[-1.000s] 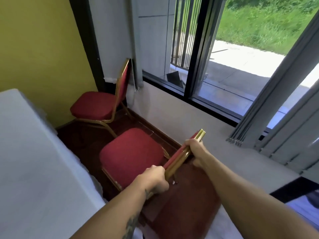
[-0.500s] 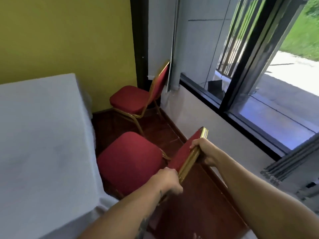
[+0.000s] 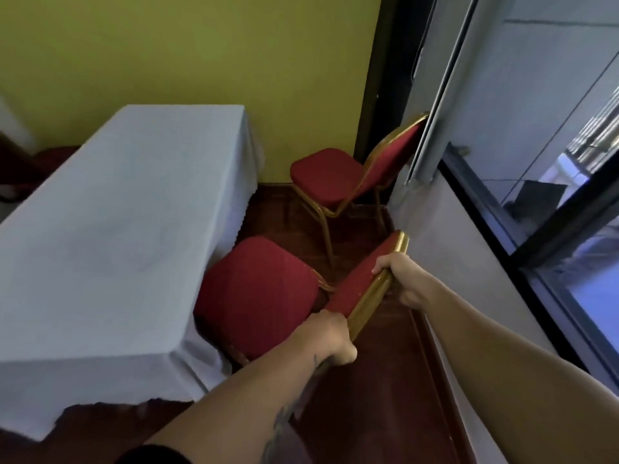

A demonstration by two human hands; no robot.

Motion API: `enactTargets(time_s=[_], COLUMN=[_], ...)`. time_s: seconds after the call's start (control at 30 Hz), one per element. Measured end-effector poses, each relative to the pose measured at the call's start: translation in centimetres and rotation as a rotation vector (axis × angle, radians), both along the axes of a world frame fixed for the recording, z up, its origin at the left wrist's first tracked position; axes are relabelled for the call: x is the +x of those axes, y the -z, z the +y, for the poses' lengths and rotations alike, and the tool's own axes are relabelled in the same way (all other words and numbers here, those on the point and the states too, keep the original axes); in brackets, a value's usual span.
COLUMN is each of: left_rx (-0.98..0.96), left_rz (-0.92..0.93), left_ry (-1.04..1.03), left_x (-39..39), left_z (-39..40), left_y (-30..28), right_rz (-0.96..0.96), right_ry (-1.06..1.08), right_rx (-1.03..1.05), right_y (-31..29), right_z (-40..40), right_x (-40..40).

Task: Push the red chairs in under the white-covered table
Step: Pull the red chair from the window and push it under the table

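The near red chair (image 3: 258, 289) has a gold frame and faces the white-covered table (image 3: 110, 229). The left edge of its seat touches the hanging cloth. My left hand (image 3: 330, 336) grips the lower end of its backrest top rail. My right hand (image 3: 402, 279) grips the same rail higher up, near the wall. A second red chair (image 3: 326, 175) stands farther back in the corner, its backrest against the grey blind, apart from the table.
A yellow wall (image 3: 201, 51) closes the far side. To the right run a low grey wall (image 3: 469, 256) and a dark-framed window (image 3: 552, 209). A grey blind (image 3: 435, 105) hangs in the corner. The dark red floor (image 3: 375, 396) forms a narrow aisle between table and wall.
The view has swung left, so more of the table shows. The near chair's seat has come up against the tablecloth. Both hands keep their hold on the backrest.
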State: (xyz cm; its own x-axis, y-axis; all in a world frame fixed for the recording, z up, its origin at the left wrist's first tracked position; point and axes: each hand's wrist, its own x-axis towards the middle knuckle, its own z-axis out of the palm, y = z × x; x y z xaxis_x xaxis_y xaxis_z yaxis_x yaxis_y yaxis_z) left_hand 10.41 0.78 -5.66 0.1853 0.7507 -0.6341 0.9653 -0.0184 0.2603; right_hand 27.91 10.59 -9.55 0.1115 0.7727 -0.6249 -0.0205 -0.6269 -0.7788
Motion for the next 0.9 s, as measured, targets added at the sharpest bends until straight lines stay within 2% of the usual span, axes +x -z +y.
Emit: enactTargets(time_s=[0.23, 0.5, 0.63, 0.9], left_rx=[0.035, 0.023, -0.014, -0.001], left_rz=[-0.007, 0.038, 0.051, 0.056], left_ry=[-0.037, -0.166, -0.277, -0.591], left_x=[0.2, 1.1, 2.1, 4.4], left_z=[2.1, 3.6, 4.4, 3.6], left_y=[-0.1, -0.5, -0.9, -1.1], right_rz=[-0.026, 0.038, 0.067, 0.113], right_ry=[-0.109, -0.167, -0.148, -0.223], right_rx=[-0.017, -0.018, 0.057, 0.004], right_y=[-0.8, -1.5, -1.2, -1.7], right_z=[3.4, 5.8, 6.3, 6.9], right_x=[-0.7, -1.5, -1.1, -0.4])
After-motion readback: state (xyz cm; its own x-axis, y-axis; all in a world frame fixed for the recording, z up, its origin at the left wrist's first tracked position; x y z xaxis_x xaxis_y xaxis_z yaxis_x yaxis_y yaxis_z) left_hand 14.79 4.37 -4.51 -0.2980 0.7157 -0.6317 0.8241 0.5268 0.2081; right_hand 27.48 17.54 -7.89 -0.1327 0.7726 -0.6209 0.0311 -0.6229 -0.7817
